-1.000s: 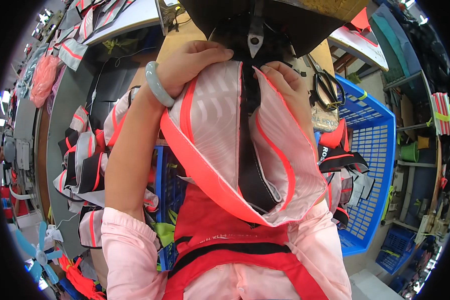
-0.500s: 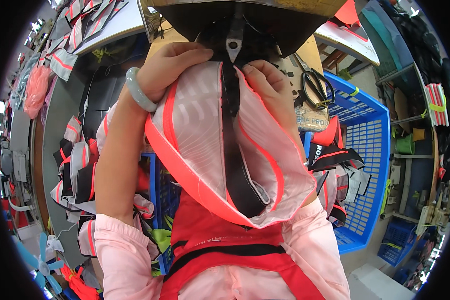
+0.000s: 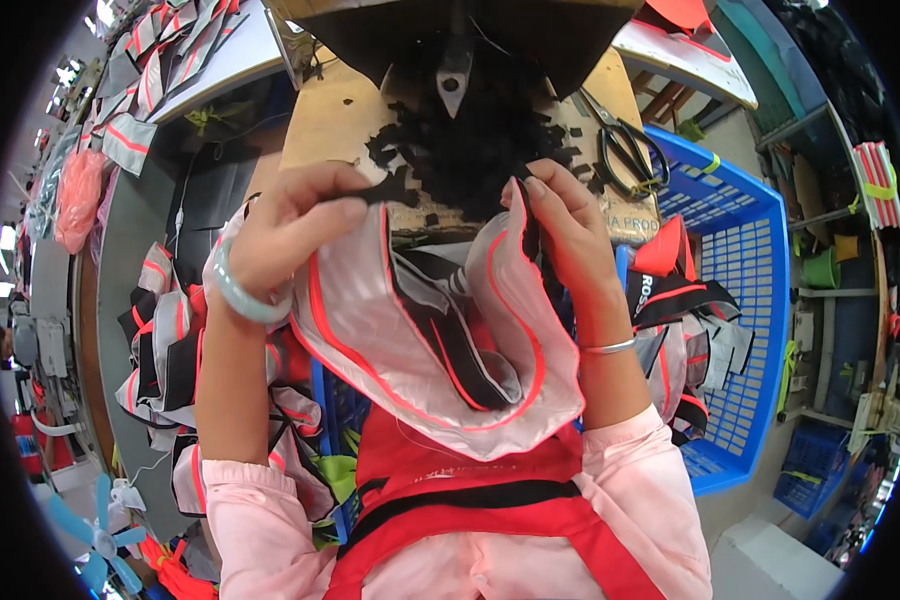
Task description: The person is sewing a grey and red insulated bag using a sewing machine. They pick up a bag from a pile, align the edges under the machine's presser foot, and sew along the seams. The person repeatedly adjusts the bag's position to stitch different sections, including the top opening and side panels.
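Note:
Between my hands hangs a sewn fabric piece [image 3: 355,290], silvery grey with neon red piping and a black inner strip, curved like an open pouch. My left hand [image 3: 290,225], with a pale bangle at the wrist, is closed on its left upper edge. A torn black scrap [image 3: 395,187] juts out at those fingertips. My right hand [image 3: 575,225] pinches the right upper edge between thumb and fingers. Beyond the hands is a dark machine head with a pointed metal tip [image 3: 452,88], apart from the fabric. Under it lies a heap of black scraps [image 3: 470,150].
Black-handled scissors [image 3: 625,165] lie on the wooden table [image 3: 335,125] at right. A blue basket [image 3: 755,330] stands to the right, holding similar fabric pieces. More such pieces [image 3: 165,345] are heaped at left. A small blue fan [image 3: 100,540] is at the lower left.
Both hands have drawn the fabric back from the machine's metal tip toward my body and spread its upper edges apart. The black scrap heap has come into view.

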Motion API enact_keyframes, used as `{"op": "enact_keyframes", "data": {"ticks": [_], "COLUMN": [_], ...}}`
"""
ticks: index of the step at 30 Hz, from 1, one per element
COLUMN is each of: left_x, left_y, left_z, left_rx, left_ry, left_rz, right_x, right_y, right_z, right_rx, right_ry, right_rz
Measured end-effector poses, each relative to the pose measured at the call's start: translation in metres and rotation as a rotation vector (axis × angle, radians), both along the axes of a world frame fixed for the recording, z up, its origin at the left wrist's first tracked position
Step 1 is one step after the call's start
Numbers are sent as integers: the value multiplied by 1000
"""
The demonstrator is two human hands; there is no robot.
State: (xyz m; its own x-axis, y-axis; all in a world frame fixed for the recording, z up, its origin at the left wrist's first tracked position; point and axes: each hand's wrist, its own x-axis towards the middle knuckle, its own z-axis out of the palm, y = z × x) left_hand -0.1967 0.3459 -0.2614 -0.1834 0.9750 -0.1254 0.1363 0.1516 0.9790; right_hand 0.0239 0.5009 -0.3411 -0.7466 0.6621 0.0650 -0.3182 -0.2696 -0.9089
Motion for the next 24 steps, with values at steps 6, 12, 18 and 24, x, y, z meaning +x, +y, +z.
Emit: {"op": "enact_keyframes", "data": {"ticks": [6, 12, 18, 24], "left_x": [28, 72, 101, 114], "left_y": [-45, -68, -70, -72], "left_z": [10, 24, 23, 25], "left_rx": [102, 253, 311, 346], "left_ry": [262, 439, 487, 531], "left_rz": [-64, -142, -192, -210], "right_x": [36, 80, 108, 127], "right_y": [-7, -31, -51, -46], "right_z": [-30, -45, -47, -67], "right_rx": [76, -213, -120, -299], "right_ry": [307, 310, -107, -2], "right_rz": [77, 32, -149, -80]}}
